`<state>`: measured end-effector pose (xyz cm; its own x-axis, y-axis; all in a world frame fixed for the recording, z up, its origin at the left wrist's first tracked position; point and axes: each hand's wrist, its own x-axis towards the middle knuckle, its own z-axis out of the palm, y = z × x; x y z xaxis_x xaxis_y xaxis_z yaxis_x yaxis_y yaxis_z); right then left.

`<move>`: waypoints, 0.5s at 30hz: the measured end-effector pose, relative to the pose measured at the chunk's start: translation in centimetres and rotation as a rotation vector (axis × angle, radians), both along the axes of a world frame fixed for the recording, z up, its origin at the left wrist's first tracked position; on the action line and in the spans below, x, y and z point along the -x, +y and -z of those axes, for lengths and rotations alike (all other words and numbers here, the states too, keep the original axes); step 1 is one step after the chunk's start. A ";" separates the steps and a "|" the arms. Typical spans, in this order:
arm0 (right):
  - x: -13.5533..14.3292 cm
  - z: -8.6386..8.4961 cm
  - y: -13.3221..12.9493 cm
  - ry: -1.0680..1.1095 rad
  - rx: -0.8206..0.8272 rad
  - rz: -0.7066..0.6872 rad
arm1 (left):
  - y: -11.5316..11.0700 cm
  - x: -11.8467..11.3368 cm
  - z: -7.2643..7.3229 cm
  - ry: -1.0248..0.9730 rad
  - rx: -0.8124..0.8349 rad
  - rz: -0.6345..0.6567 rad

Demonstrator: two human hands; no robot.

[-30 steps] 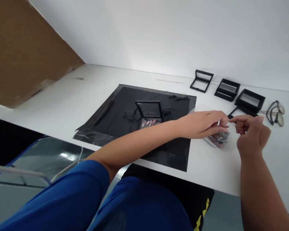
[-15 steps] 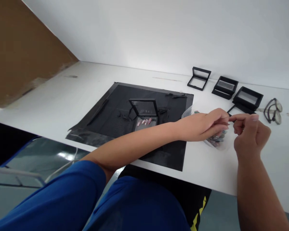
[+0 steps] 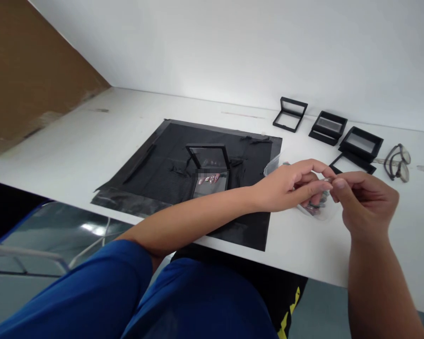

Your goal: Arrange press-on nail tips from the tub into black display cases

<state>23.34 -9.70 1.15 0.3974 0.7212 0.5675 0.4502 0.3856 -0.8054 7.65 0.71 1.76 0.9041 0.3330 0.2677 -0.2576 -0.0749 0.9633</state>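
Note:
Both hands meet above a clear plastic bag or tub (image 3: pixel 272 165) holding several small coloured press-on nails (image 3: pixel 318 207). Between thumb and index finger, my left hand (image 3: pixel 286 186) pinches a small shiny press-on nail (image 3: pixel 327 180). My right hand (image 3: pixel 367 202) is closed, its thumb and fingertip pinching the same nail's right end. To the left, an open black display case (image 3: pixel 209 188) has its lid raised. A row of pink and silver press-on nails (image 3: pixel 212 179) lies inside it. My left forearm hides the case's front edge.
The open case stands on a black mat (image 3: pixel 144 174) taped to the white table (image 3: pixel 74 136). Along the back right are a black frame case (image 3: pixel 290 114), more black cases (image 3: pixel 328 127) (image 3: pixel 361 143) and a pair of glasses (image 3: pixel 397 162).
My right hand has turned and moved slightly left, its thumb and finger now meeting my left fingertips. The shiny nail between them has come into view. The camera view has shifted slightly.

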 end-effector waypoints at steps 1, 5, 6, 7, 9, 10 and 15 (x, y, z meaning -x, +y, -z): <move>0.0 0.1 0.0 0.011 -0.004 0.003 | -0.1 0.0 0.0 -0.003 0.030 -0.015; 0.4 0.2 -0.1 0.047 -0.014 -0.002 | -0.1 0.3 -0.4 -0.002 0.080 -0.064; 0.6 0.2 -0.1 0.057 -0.014 -0.014 | -0.1 0.4 -0.5 -0.010 0.076 -0.063; 0.7 0.1 -0.2 0.069 -0.013 -0.032 | 0.0 0.5 -0.5 -0.016 0.068 -0.054; 0.8 0.0 -0.3 0.095 -0.012 -0.083 | 0.1 0.7 -0.6 -0.013 0.038 -0.017; 0.8 -0.1 -0.4 0.108 -0.008 -0.114 | 0.1 0.8 -0.5 -0.002 0.017 0.002; 0.3 -0.2 -0.7 0.198 0.070 -0.254 | 0.2 0.9 -0.1 0.031 -0.054 0.032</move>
